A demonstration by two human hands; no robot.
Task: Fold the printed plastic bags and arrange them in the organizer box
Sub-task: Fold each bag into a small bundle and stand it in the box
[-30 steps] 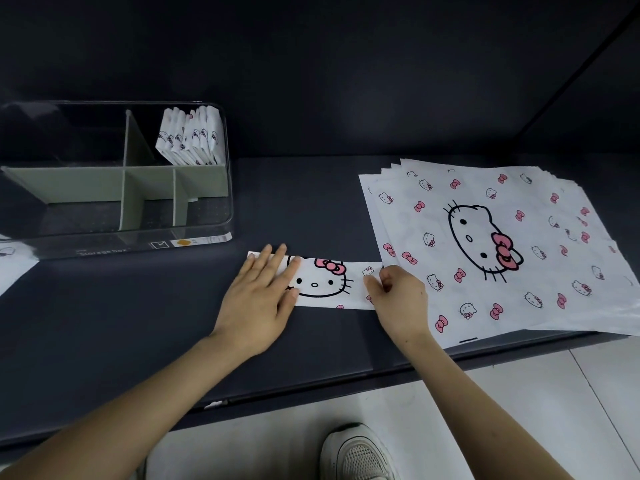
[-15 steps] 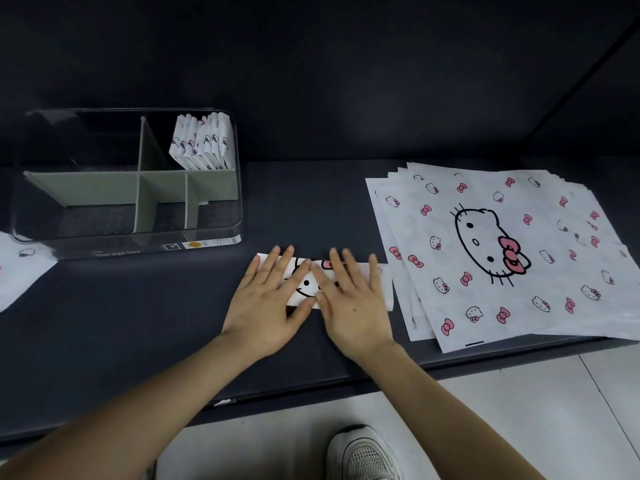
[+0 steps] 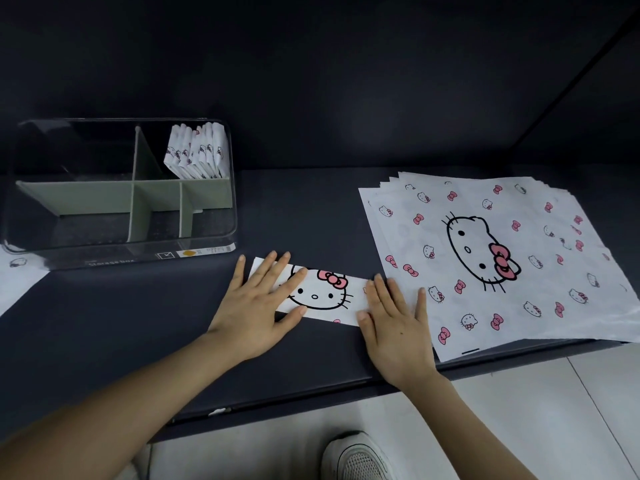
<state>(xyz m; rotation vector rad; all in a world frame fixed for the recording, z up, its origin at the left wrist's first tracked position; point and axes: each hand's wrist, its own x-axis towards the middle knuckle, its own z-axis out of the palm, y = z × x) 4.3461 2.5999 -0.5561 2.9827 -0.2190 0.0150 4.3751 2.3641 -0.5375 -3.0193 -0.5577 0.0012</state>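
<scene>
Sneaker toe (image 3: pixel 356 459) and pale floor tiles (image 3: pixel 519 410) lay nearest you, below the edge of the dark tabletop (image 3: pixel 104 323). On that surface your left hand (image 3: pixel 256 306) lay flat, fingers straight and spread, pressing the left end of the folded bag strip (image 3: pixel 322 294). Your right hand (image 3: pixel 394 327), equally flat and straight-fingered, pressed the strip's right end, its outer fingers resting on the near-left corner of the stack of unfolded printed bags (image 3: pixel 485 258). Neither hand gripped anything. The strip lay between the two hands, just in front of the organizer box (image 3: pixel 121 251) and touching the stack, with a cat face and pink bow showing.

The step in hand appeared to be creasing the long fold flat. The next move probably called for one hand to pin the strip while the other lifted an end and folded it across, reducing it to a packet like those already stored; slick plastic may spring open if released early.

Farther back, the clear box held green dividers (image 3: pixel 138 199). Its rear-right compartment contained a row of folded bags (image 3: pixel 199 152) standing on edge and leaning. A further printed sheet (image 3: pixel 17 278) lay beside the box's near-left corner.
</scene>
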